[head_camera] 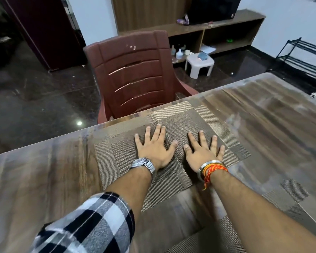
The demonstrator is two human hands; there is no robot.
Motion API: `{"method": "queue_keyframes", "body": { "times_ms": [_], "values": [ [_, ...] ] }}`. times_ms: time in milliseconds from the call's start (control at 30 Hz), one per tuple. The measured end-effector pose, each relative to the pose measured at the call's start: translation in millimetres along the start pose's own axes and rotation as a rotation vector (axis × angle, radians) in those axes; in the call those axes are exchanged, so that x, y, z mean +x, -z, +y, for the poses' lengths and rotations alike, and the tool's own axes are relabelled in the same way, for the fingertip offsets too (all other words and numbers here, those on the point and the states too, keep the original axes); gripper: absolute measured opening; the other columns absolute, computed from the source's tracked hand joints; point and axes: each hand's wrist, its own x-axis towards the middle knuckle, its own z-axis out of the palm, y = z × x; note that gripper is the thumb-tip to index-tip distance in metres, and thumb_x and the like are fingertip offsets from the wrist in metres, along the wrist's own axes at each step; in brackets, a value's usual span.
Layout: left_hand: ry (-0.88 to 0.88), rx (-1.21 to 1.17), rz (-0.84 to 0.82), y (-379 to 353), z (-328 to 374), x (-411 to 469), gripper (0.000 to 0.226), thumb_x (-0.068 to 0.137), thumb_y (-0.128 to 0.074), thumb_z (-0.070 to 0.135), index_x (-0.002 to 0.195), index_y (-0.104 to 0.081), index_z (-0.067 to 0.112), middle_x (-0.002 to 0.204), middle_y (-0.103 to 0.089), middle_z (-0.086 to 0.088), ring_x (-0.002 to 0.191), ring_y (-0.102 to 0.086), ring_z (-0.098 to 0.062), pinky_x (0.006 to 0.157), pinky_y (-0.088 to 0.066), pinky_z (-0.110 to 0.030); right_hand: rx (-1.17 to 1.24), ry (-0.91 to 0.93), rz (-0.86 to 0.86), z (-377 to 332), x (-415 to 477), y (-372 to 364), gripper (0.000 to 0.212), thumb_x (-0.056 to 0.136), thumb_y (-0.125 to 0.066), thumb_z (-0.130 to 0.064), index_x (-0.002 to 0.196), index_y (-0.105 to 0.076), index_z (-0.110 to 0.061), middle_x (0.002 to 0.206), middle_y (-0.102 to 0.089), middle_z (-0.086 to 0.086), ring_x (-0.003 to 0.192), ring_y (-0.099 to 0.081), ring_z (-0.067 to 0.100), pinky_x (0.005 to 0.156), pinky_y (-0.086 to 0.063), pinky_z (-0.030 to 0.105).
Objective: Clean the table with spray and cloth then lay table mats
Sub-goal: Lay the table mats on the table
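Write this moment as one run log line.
step: smoothing mat | left hand: flat on table mat | right hand: flat on it | chair: opposite

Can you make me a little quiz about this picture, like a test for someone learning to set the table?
1. True or false: both hands lie flat on the table mat.
2. What stands behind the far edge of the table? A) brown chair B) a ladder C) a bicycle
3. Which wrist wears the watch?

Key: 1 true: left hand and right hand rest with fingers spread. 2 A. 3 left.
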Motion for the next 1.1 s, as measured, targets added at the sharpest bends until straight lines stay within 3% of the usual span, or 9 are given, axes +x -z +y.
{"method": "queue_keyframes", "body": {
  "times_ms": [1100],
  "values": [
    [-0.006, -0.009, 0.031, -6, 33, 38, 0.08, 0.097, -0.016, 0.075, 0.165, -0.004, 0.035, 0.175, 0.004, 0.013, 0.161, 0.01, -0.022, 0.121, 0.014, -0.065, -0.028, -0.002, -0.015, 26, 43, 18, 0.053, 0.093, -0.02, -0.062, 0.143, -0.004, -0.056, 0.159, 0.008, -0.016, 0.145, 0.02, 0.027, 0.114, 0.014, 0.054]
  ]
}}
